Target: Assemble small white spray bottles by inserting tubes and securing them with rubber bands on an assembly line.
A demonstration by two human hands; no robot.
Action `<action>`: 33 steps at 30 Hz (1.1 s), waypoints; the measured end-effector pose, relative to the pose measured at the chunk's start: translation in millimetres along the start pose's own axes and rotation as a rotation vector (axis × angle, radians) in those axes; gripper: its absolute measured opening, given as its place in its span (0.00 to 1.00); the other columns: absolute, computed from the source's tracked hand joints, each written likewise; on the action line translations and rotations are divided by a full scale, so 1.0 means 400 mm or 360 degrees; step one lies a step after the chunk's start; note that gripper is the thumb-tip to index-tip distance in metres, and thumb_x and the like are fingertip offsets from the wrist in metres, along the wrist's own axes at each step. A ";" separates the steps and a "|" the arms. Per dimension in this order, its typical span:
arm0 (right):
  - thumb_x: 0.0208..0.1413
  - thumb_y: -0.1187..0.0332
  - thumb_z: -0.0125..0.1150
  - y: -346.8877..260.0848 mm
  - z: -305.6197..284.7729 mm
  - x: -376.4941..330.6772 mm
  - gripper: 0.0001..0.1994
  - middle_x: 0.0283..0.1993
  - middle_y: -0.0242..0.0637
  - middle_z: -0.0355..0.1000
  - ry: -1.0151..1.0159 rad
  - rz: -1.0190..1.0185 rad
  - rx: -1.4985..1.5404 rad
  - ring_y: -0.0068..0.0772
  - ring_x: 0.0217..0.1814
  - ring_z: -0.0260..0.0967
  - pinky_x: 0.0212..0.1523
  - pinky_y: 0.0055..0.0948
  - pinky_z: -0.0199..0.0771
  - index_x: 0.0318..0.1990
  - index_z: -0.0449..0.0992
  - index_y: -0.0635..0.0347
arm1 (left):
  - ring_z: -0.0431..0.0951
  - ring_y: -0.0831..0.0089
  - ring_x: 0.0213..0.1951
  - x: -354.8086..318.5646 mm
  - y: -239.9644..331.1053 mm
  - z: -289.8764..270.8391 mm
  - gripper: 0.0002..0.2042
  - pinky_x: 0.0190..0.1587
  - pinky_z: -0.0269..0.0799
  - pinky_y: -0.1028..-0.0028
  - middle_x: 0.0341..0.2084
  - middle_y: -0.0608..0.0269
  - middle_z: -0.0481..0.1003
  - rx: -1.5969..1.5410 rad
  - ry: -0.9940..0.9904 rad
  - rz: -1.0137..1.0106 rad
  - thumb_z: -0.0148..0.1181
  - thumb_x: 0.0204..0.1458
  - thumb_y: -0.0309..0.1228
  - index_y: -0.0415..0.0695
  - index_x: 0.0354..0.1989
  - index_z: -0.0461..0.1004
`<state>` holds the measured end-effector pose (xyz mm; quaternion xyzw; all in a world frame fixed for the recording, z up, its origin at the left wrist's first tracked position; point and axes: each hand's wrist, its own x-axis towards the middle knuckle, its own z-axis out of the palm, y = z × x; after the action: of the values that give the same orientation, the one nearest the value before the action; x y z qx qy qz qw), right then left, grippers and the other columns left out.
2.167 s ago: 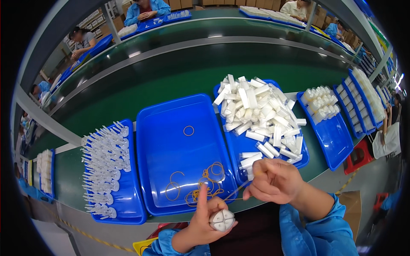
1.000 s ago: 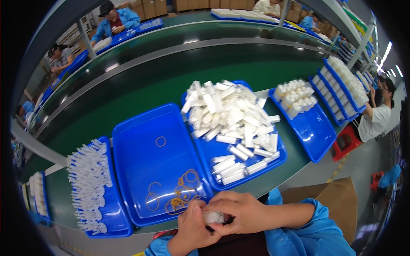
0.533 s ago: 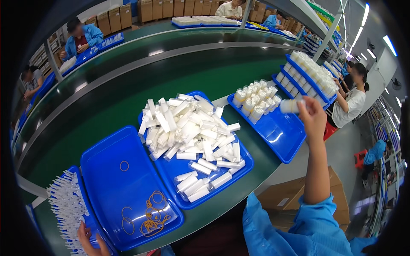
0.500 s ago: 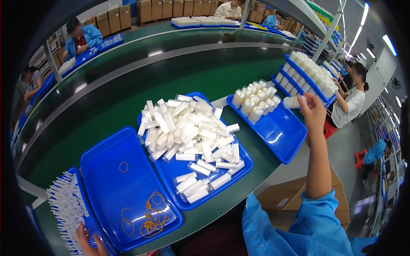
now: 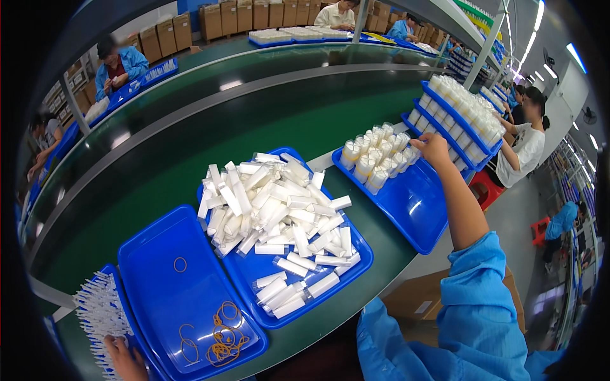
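My right hand (image 5: pixel 432 147) is stretched far out over the right blue tray (image 5: pixel 416 206), its fingers curled on the end bundle of white pieces (image 5: pixel 410 154) in a cluster of upright bundles (image 5: pixel 375 159). My left hand (image 5: pixel 124 359) lies at the bottom left, on the edge of a tray of white stick-like parts (image 5: pixel 95 311); its fingers are partly cut off by the frame. Between the two hands lie a tray of loose white wrapped pieces (image 5: pixel 273 216) and a blue tray (image 5: pixel 165 286) holding orange rubber bands (image 5: pixel 222 333).
A green conveyor belt (image 5: pixel 254 120) runs behind the trays. Stacked blue trays of white bundles (image 5: pixel 460 111) stand at the far right, with a person seated beside them. Other people work at the far line. A cardboard box (image 5: pixel 413 305) sits below the bench.
My right hand has carried the banded bundle from in front of me out to the right tray and lowered it among the other bundles. My left hand has gone to the stick tray.
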<state>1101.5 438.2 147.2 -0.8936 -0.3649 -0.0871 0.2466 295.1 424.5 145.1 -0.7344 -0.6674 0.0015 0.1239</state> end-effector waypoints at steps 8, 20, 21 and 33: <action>0.45 0.51 0.63 -0.009 -0.004 -0.027 0.20 0.32 0.46 0.75 -0.0069 0.0003 -0.0139 0.44 0.34 0.73 0.37 0.36 0.72 0.36 0.78 0.60 | 0.64 0.48 0.48 -0.005 -0.059 0.092 0.14 0.46 0.65 0.60 0.46 0.48 0.63 0.0061 0.0041 -0.0166 0.60 0.36 0.21 0.36 0.34 0.66; 0.44 0.64 0.63 -0.525 -0.105 -0.514 0.08 0.29 0.38 0.71 -0.0257 -0.1490 0.0430 0.39 0.31 0.70 0.31 0.31 0.71 0.28 0.76 0.57 | 0.66 0.48 0.46 -0.004 -0.111 0.133 0.14 0.41 0.69 0.60 0.36 0.50 0.69 0.0181 0.0221 -0.0139 0.53 0.41 0.20 0.37 0.39 0.67; 0.41 0.62 0.66 -0.550 -0.106 -0.552 0.10 0.28 0.37 0.71 -0.0286 -0.1514 0.0153 0.39 0.30 0.69 0.30 0.33 0.70 0.25 0.75 0.58 | 0.66 0.48 0.45 -0.004 -0.104 0.128 0.13 0.42 0.67 0.59 0.34 0.50 0.69 0.0127 0.0266 -0.0169 0.53 0.39 0.20 0.37 0.37 0.68; 0.36 0.63 0.68 -0.600 0.008 -0.632 0.24 0.31 0.39 0.72 -0.0354 -0.1348 -0.0148 0.39 0.32 0.70 0.32 0.34 0.70 0.42 0.67 0.58 | 0.69 0.75 0.29 -0.122 0.102 -0.002 0.09 0.27 0.63 0.82 0.40 0.57 0.65 -0.1178 0.0801 -0.0218 0.50 0.41 0.17 0.37 0.33 0.66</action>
<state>752.8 432.8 150.3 -0.6793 -0.7189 -0.1001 0.1079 330.0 373.2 130.5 -0.6609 -0.6191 -0.4239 0.0113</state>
